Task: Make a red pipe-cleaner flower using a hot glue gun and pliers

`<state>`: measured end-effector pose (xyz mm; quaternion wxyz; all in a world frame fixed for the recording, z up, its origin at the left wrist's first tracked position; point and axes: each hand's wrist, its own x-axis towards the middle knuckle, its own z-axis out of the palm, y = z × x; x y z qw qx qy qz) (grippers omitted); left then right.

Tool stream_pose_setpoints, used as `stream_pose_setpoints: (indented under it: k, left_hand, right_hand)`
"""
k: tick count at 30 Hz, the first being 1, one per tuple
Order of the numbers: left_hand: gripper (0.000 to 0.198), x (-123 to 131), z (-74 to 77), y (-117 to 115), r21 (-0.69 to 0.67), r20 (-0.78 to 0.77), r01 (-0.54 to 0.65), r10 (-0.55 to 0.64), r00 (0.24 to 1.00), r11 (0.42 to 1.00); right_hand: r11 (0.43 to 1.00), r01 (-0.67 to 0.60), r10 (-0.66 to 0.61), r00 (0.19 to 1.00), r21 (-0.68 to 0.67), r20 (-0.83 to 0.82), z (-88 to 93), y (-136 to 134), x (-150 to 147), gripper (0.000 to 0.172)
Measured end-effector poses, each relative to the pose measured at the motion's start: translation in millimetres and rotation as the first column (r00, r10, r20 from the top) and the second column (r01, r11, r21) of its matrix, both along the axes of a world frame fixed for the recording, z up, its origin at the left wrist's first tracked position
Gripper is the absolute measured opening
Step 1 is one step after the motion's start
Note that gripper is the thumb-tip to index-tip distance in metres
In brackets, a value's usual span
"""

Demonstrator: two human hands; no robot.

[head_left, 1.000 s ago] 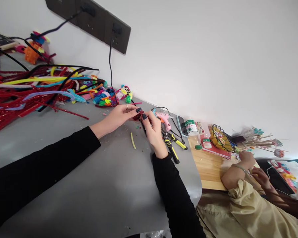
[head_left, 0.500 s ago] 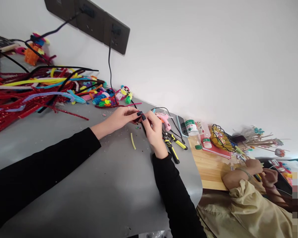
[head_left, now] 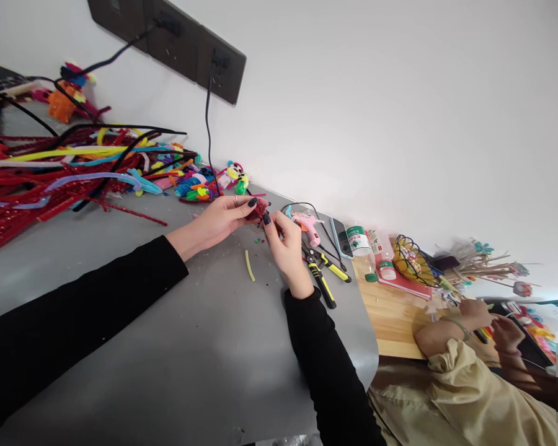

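A small bunched piece of glittery red pipe cleaner (head_left: 258, 210) shows between my hands above the grey table. My left hand (head_left: 216, 224) is closed on it, with the thumb on top and the fingers behind. Pinched at its right end are the thumb and bent fingers of my right hand (head_left: 286, 246); the exact contact there is partly hidden by the fingers. A short pale yellow strip (head_left: 249, 266) lies on the table below my hands. Beside my right hand are yellow-and-black pliers (head_left: 324, 274) and a pink glue gun (head_left: 310, 225).
Colourful pipe cleaners (head_left: 65, 167) are heaped at the left, near small fuzzy figures (head_left: 232, 176). A phone (head_left: 341, 237), a bottle (head_left: 360, 244) and a wire basket (head_left: 413, 260) stand rightward. Another person's hands (head_left: 488, 319) are at the wooden table (head_left: 390, 322).
My left hand has turned and its thumb has shifted left, so the red piece, hidden before, now shows. My right hand has moved slightly down from it. The view has shifted a little.
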<state>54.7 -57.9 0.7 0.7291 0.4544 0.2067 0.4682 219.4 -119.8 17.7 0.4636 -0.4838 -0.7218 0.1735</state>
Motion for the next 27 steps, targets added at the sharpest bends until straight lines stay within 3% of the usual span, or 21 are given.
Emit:
stream_pose_setpoints:
  k: [10, 18, 27]
  left_hand:
    - [0.028, 0.4, 2.0, -0.4, -0.001, 0.044, -0.009, 0.009, 0.999, 1.0]
    - [0.024, 0.7, 1.4, 0.3, -0.015, 0.048, -0.009, 0.009, 0.999, 1.0]
    - [0.019, 0.4, 1.7, 0.2, -0.042, 0.061, -0.001, 0.003, 0.998, 0.999]
  right_hand:
    - [1.0, 0.026, -0.026, 0.998, -0.005, -0.051, -1.7, 1.5, 0.3, 0.024]
    - [0.998, 0.039, -0.054, 0.944, -0.053, -0.325, -10.1, 10.8, 2.4, 0.021]
    - [0.985, -0.089, 0.02, 0.908, -0.145, -0.419, -11.7, 18.6, 10.3, 0.031]
